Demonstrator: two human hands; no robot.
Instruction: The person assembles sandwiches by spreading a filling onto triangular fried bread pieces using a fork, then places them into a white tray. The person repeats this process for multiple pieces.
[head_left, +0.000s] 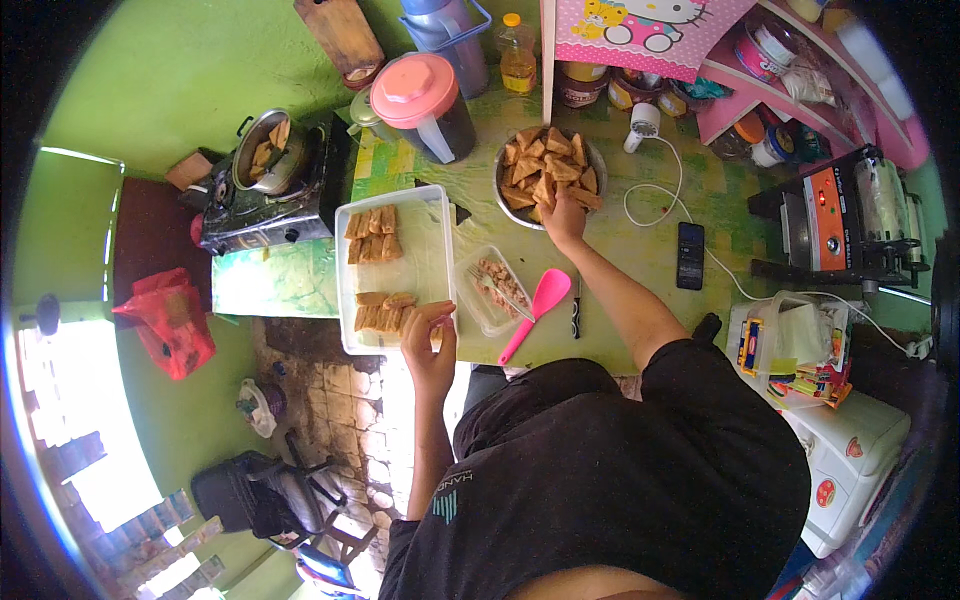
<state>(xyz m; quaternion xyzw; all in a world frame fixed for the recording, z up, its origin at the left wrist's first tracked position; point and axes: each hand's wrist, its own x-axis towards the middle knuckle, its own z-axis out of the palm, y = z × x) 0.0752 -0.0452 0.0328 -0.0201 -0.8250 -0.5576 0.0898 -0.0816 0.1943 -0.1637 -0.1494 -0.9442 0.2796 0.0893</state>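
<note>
A steel bowl (600, 161) is heaped with fried, golden-brown tofu triangles (557, 141). My right hand (564, 219) reaches over its near rim, fingers closed on one tofu triangle (545, 190). Above the right edge of a clear plastic tray (409, 277), my left hand (429, 341) is raised with fingers curled and apart, seemingly holding nothing. Tofu pieces stand in two groups in the tray, one far (373, 234) and one near (382, 311), the latter partly behind my left hand. Between tray and bowl, a small plastic container (469, 296) holds a minced filling (501, 281) and a fork (487, 279).
A pink spatula (550, 289), a black-handled knife (576, 319) and a phone (690, 255) lie on the table. A pan (262, 154) sits on the gas stove (262, 217) at left. A pitcher (424, 105) stands behind; a cup sealer (832, 217) is at right, with a cable (705, 251) nearby.
</note>
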